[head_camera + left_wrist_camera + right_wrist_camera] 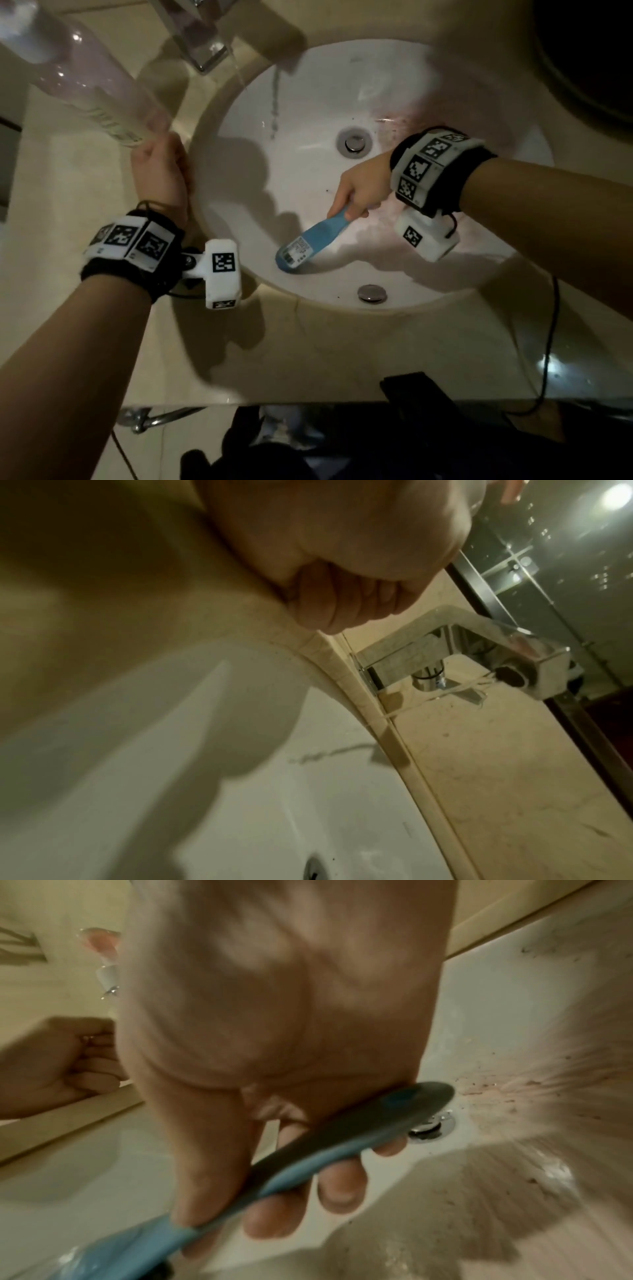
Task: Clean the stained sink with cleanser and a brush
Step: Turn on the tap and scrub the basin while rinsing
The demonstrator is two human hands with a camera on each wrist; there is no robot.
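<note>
Forearms fill the near edge of the head view, both wrists strapped with marker bands. Left hand (161, 171) is curled round the base of a clear bottle (85, 78), presumably the cleanser, lifted over the beige desk (308, 349) just left of the sink (308, 113). Right hand (359, 192) wraps the handle of the blue brush (308, 243), head down on the near wall of the basin. Water runs from the tap (202, 44); reddish stains (414, 123) sit right of the drain (354, 142), well apart from the brush. Scrubbing step, I'd say, and next the brush needs carrying across to that stained patch.

Over to the left wrist: knuckles curled tight, bottle barely glimpsed at the top edge, but the tap's underside and its thin stream show clearly.

Right wrist now: fingers (335, 1185) and thumb clamp the brush handle, and the stains with dark specks spread far more plainly than from above. Bristles drop out of frame, so contact can't be confirmed there.
</note>
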